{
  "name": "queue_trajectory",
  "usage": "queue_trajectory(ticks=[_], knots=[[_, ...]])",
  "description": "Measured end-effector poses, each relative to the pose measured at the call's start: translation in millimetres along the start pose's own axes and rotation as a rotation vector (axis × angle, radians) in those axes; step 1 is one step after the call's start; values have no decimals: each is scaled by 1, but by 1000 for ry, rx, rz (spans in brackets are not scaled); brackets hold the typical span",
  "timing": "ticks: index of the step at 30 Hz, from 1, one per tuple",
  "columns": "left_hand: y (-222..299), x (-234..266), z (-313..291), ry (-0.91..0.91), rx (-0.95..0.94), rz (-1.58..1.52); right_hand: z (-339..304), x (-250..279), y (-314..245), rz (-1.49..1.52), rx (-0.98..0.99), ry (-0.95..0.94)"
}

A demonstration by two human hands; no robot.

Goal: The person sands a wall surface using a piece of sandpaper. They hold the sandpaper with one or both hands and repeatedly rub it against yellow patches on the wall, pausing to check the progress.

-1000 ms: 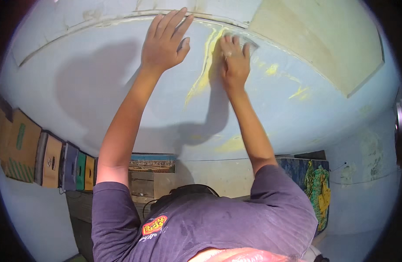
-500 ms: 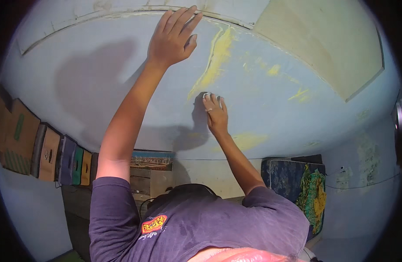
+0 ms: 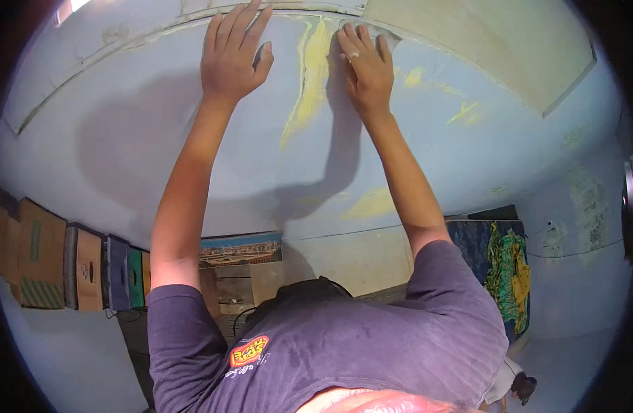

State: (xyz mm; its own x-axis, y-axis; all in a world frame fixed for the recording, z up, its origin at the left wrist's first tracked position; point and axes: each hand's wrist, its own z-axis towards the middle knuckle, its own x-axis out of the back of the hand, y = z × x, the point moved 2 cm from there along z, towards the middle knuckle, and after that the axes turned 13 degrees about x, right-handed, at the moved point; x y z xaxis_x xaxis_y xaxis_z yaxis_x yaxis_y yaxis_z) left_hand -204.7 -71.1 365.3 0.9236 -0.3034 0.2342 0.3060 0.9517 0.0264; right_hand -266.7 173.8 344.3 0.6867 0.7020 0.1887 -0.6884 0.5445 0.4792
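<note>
Two hands press the pale blue ceiling [image 3: 158,138]: left hand [image 3: 230,58] flat, fingers spread, holding nothing; right hand [image 3: 366,69] pinning a sanding sheet [image 3: 388,40] under flat fingertips. Yellow streaks [image 3: 309,82] between the hands look part-smoothed; patches beyond remain

Pale blue painted surface [image 3: 158,138] overhead, yellow streaks [image 3: 309,82] near its upper edge, both hands pressed flat on it, tan unpainted panel [image 3: 481,48] toward its upper right corner.
</note>
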Motion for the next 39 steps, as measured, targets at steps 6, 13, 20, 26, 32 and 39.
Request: queue_trajectory(ticks=[6, 13, 20, 26, 32, 39], knots=[[3, -6, -3, -23, 3, 55, -119, -22, -81, 80, -146, -185], [2, -5, 1, -114, 43, 96, -175, 0, -128, 303, -304, -414], [12, -9, -4, -29, 54, 36, -173, 62, -146, 930, -1462, 99], [80, -20, -129, -214, 167, -278, -171, 115, -192, 1284, -1834, 445], [182, 3, -361, -979, 1761, -1763, -202, 136, -252, 1356, -1963, 167], [196, 53, -374, -1027, 1861, -1343, -226, 136, -272, 1304, -1858, -292]])
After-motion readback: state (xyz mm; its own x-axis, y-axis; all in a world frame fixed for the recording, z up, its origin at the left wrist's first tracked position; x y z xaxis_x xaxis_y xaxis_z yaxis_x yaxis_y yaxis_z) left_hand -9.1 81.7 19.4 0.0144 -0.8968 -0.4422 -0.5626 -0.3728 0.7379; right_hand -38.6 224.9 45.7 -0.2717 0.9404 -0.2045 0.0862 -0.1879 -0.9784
